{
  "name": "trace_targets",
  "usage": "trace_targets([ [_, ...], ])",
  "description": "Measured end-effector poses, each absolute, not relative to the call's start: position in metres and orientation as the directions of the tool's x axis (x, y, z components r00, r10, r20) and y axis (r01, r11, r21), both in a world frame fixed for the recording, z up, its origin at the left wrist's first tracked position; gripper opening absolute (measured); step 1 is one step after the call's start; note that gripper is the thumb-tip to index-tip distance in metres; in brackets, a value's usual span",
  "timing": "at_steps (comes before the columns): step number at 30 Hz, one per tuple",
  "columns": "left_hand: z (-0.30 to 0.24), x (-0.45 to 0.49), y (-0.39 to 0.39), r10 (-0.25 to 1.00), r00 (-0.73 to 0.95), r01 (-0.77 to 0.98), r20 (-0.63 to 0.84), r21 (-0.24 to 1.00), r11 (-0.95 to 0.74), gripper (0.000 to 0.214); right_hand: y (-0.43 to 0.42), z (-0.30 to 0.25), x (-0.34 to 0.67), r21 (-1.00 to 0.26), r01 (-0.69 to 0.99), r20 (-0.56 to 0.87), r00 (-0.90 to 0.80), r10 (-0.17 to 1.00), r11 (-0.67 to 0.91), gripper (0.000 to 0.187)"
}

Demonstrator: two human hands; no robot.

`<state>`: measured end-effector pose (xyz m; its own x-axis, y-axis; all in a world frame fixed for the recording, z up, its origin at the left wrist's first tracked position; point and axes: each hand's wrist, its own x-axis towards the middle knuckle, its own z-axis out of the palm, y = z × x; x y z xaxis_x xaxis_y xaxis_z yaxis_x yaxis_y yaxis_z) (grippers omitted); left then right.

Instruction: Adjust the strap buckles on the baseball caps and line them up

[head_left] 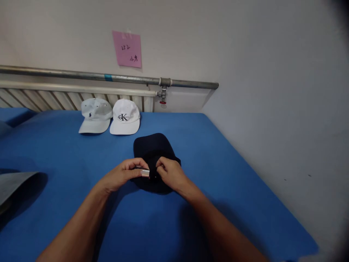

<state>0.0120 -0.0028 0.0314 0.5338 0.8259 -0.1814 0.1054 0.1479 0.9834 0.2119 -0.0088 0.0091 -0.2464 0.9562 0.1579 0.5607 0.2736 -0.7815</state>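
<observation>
A dark navy or black baseball cap (154, 145) lies on the blue surface in front of me, its brim pointing away. My left hand (127, 173) is closed at the cap's left side, thumb and finger pinching a shiny silver buckle (145, 173). Over the cap's right half, my right hand (172, 174) is closed too, its thumb and index finger pinched together on the dark fabric near the buckle. Exactly which piece of the cap the right fingertips grip is hard to make out against the black.
Farther back stand a pale cap (96, 113) and a white cap with CK lettering (125, 117), side by side on the blue-covered table (201, 145). Behind are a radiator (58, 98), a metal pipe (81, 75) and a red-handled valve (163, 102). A grey curved object (16, 183) lies left.
</observation>
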Motion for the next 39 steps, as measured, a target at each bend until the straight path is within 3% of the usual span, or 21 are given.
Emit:
trace_targets([
  [3,0.031,0.014,-0.002,0.863,0.47,0.127,-0.184,0.982,0.141,0.012,-0.014,0.019,0.213,-0.887,0.364,0.146,-0.362,0.921,0.284,0.021],
  [6,0.031,0.013,-0.001,0.886,0.435,0.137,-0.159,0.984,0.11,0.012,-0.015,0.024,0.214,-0.975,0.178,0.048,-0.402,0.914,0.13,0.014],
  [9,0.032,0.013,-0.001,0.892,0.424,0.147,-0.155,0.984,0.101,0.012,-0.013,0.023,0.215,-0.98,0.195,-0.057,-0.405,0.913,0.026,0.005],
  [17,0.036,0.011,-0.002,0.895,0.417,0.162,-0.157,0.982,0.097,0.012,-0.011,0.02,0.214,-0.986,0.106,-0.165,-0.499,0.851,-0.129,0.008],
  [22,0.035,0.008,0.0,0.846,0.492,0.188,-0.207,0.974,0.129,0.013,-0.013,0.02,0.208,-0.99,0.085,-0.134,-0.347,0.928,-0.111,0.005],
  [27,0.031,0.007,0.002,0.889,0.411,0.175,-0.2,0.975,0.139,0.014,-0.015,0.023,0.208,-0.979,0.133,-0.196,-0.446,0.873,-0.152,0.008],
  [31,0.03,0.01,0.001,0.893,0.41,0.187,-0.184,0.976,0.115,0.016,-0.013,0.021,0.208,-0.973,0.155,-0.215,-0.347,0.913,-0.17,0.005],
  [36,0.032,0.012,0.001,0.9,0.382,0.169,-0.209,0.973,0.155,0.015,-0.016,0.021,0.207,-0.977,0.129,-0.213,-0.45,0.867,-0.173,0.006],
  [39,0.034,0.012,0.001,0.876,0.421,0.201,-0.237,0.966,0.165,0.015,-0.011,0.017,0.211,-0.979,0.111,-0.203,-0.374,0.905,-0.174,0.004],
])
